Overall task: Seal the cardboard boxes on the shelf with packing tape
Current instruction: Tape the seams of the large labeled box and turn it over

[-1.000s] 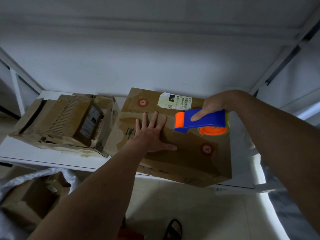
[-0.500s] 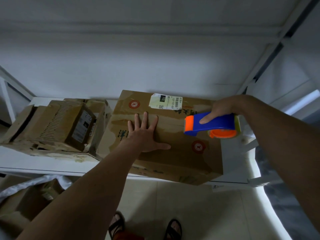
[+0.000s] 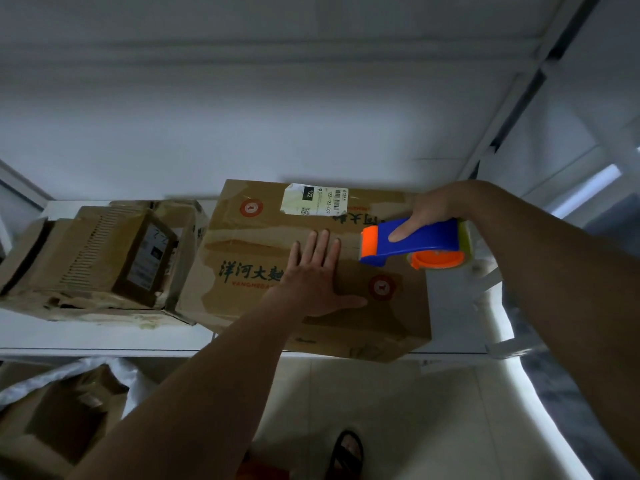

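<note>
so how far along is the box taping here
Done: nothing is clearly finished; fresh tape can't be told from old on the big box.

In hand: the left hand presses flat on that box's top, and the right hand grips the blue and orange tape dispenser over its right end.

Left: the crumpled boxes on the shelf's left side look unsealed.
</note>
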